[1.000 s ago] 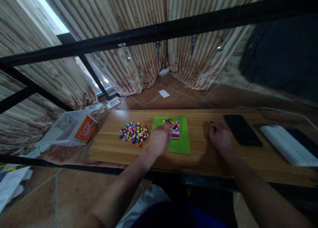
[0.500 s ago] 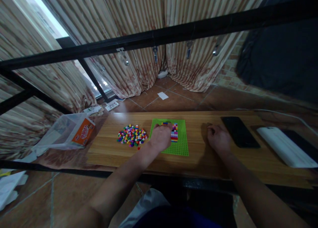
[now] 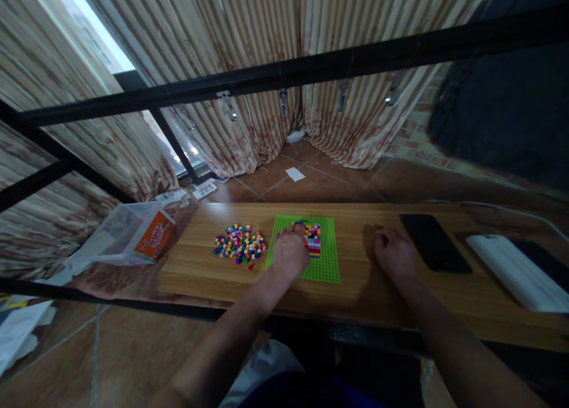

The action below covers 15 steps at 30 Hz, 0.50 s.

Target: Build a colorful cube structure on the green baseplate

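My left hand (image 3: 290, 249) is over the left half of a green studded baseplate (image 3: 328, 265), its fingers bent down against the left side of a patch of small coloured bricks (image 3: 313, 239). Its fingertips are partly hidden, so whether a brick is between them does not show. To the left of the plate lies a loose pile of small multicoloured bricks (image 3: 239, 243), with a red brick (image 3: 251, 266) just apart at its near edge. My right hand (image 3: 395, 252) rests on the table right of the plate, fingers loosely curled, with nothing visible in it.
A dark phone (image 3: 434, 242) lies right of my right hand, and a white oblong object (image 3: 518, 270) lies beyond it. At the left end of the wooden table (image 3: 195, 277) stands a clear plastic bin (image 3: 120, 233) with an orange label. A black rail (image 3: 249, 76) crosses behind.
My left hand has shifted slightly left on the baseplate, uncovering more of the brick patch. My right hand stays in place on the table. The whole view has tilted a little.
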Available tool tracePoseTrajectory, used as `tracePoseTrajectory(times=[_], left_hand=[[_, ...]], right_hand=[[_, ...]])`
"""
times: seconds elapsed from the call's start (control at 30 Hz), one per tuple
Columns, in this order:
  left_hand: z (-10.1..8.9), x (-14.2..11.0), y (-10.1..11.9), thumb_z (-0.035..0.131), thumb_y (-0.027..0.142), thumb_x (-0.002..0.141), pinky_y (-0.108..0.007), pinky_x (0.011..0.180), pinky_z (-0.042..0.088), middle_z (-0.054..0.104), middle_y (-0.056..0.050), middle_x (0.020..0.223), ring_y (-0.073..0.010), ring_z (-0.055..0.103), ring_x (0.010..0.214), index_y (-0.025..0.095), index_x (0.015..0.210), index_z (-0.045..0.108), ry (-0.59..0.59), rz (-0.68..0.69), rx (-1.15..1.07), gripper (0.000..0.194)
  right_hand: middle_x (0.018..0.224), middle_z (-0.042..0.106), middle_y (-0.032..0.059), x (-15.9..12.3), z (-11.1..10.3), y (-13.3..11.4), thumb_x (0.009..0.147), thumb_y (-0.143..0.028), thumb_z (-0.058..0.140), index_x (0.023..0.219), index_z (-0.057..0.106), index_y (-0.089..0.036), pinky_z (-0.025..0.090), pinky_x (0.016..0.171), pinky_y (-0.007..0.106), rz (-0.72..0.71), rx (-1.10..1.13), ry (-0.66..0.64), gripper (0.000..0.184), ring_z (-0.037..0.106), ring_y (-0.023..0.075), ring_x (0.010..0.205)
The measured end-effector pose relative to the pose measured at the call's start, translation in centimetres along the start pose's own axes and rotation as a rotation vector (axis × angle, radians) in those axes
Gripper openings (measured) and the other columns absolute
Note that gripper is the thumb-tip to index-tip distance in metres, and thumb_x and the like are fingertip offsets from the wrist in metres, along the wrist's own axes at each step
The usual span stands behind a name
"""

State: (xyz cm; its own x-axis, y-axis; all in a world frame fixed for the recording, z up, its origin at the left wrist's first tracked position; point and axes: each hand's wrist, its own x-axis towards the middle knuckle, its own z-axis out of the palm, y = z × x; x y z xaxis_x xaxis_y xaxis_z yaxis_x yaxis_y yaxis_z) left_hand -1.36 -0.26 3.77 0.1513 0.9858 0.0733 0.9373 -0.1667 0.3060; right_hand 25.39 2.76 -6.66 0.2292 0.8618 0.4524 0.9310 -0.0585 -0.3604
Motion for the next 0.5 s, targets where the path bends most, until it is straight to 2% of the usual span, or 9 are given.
tracePoseTrajectory(times=[0.17,0.27,0.37,0.5], left_hand=[[0.9,-1.1,-1.4,0.057,0.008,0.076,-0.042,0.099,0.047,0.064,-0.012,0.112,-0.0263,0.058,0.108,0.016,0.117,0.058,0.072,0.062,-0.078,0.042],[1.3,-1.7,-2.0,0.061,0.011,0.076,-0.044,0.103,0.045,0.060,-0.011,0.118,-0.0261,0.054,0.113,0.017,0.123,0.056,0.196,0.047,-0.183,0.048],[1.9,-1.7,-2.2,0.059,0.016,0.081,-0.044,0.106,0.043,0.057,-0.014,0.124,-0.0257,0.052,0.118,0.015,0.125,0.054,0.316,-0.026,-0.346,0.044],[3.2,-0.8,-2.4,0.056,0.021,0.086,-0.046,0.105,0.045,0.058,-0.014,0.123,-0.0254,0.054,0.120,0.016,0.124,0.054,0.316,-0.190,-0.541,0.039]], right_hand=[[0.092,0.066,0.0112,0.0,0.0,-0.1,0.087,-0.029,0.044,0.090,0.071,-0.016,0.044,0.067,0.030,0.004,0.001,0.001,0.030,0.060,0.0203,0.076],[0.091,0.066,0.0109,-0.1,0.0,-0.1,0.087,-0.030,0.043,0.090,0.071,-0.016,0.044,0.066,0.031,-0.004,-0.004,0.018,0.031,0.059,0.0203,0.076],[0.090,0.066,0.0103,-0.1,0.0,0.0,0.086,-0.029,0.043,0.089,0.071,-0.017,0.044,0.067,0.031,-0.020,0.000,0.032,0.031,0.059,0.0202,0.075],[0.088,0.066,0.0106,-0.1,0.1,0.2,0.085,-0.029,0.044,0.087,0.070,-0.017,0.046,0.067,0.032,-0.040,0.012,0.040,0.029,0.059,0.0212,0.076]])
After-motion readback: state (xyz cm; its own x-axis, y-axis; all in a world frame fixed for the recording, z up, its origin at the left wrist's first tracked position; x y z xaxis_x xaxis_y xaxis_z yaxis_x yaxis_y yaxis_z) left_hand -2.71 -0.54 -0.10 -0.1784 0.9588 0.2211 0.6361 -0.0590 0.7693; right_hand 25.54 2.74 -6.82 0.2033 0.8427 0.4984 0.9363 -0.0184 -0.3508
